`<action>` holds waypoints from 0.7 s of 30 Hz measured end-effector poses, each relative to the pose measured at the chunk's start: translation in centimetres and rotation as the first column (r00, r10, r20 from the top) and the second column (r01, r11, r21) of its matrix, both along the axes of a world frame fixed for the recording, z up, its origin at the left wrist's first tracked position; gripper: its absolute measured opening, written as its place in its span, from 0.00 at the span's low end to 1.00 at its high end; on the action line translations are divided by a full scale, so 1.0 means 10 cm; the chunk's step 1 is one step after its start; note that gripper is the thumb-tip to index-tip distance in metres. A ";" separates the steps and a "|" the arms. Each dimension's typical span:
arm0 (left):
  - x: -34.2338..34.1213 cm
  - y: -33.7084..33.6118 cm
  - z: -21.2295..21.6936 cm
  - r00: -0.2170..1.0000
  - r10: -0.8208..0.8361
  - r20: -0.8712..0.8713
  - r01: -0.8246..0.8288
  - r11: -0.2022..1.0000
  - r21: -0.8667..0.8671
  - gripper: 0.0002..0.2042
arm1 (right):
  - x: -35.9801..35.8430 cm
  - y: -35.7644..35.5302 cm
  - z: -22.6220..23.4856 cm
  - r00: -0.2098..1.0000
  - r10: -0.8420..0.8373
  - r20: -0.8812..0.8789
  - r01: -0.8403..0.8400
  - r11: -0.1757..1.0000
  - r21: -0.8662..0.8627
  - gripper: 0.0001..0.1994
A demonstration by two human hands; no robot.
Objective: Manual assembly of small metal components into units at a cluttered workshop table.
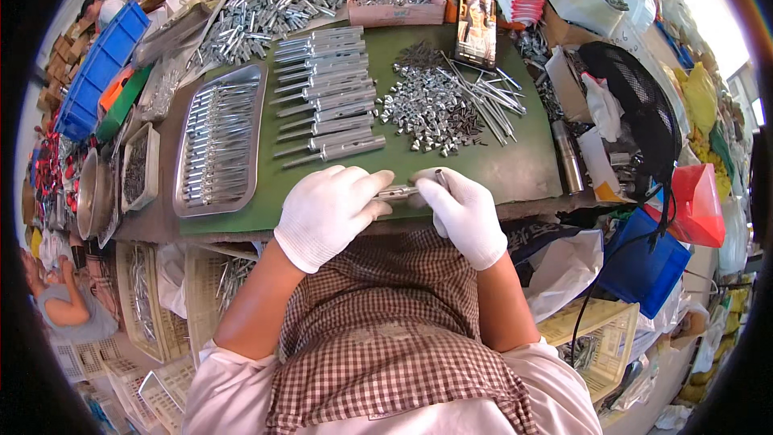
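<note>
Close to the table's front edge, my left hand (330,213), in a white knit glove, pinches a short silver metal tube (397,192) with an opening along its side. Opposite it, my right hand (469,216), also gloved, is closed around a thin dark metal rod (440,178) whose end shows above the fingers, beside the tube's right end. Whether the rod touches the tube is hidden by the fingers. Beyond my hands, a column of silver tubes with thin rods (334,105) lies on the green mat (451,171). Right of it are a pile of small silver fittings (431,109) and long thin rods (487,101).
A metal tray (259,141) of thin-tipped parts stands at left. Behind are heaped metal tubes (270,12), a pink box (397,14) of small parts and a propped phone (477,28). A black mesh fan guard (632,101) and a metal cylinder (567,157) stand at right.
</note>
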State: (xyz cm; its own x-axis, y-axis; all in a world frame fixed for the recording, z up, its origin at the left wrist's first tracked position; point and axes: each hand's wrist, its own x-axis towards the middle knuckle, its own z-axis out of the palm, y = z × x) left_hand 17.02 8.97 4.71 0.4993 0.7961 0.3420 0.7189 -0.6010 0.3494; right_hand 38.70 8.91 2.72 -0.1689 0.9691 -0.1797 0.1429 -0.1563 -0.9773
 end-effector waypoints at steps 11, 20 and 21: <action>0.11 -0.04 -0.07 0.995 0.072 0.067 -0.061 0.987 -0.147 0.16 | 0.06 0.02 -0.05 0.960 -0.055 0.274 0.004 0.983 0.182 0.08; 0.16 -0.02 -0.09 0.992 0.090 0.090 -0.082 0.993 -0.088 0.14 | 0.11 0.01 -0.08 0.975 -0.034 0.220 -0.040 0.945 0.326 0.04; 0.17 -0.02 -0.09 0.992 0.094 0.088 -0.087 0.993 -0.081 0.14 | 0.12 0.01 -0.10 0.981 -0.035 0.192 -0.025 0.953 0.302 0.04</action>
State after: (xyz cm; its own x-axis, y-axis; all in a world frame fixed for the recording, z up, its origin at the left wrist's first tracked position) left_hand 18.68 8.80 3.77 0.3936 0.8623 0.3187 0.7320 -0.5037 0.4588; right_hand 39.86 9.00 1.68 -0.1552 0.9836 0.0923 0.3335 0.1401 -0.9323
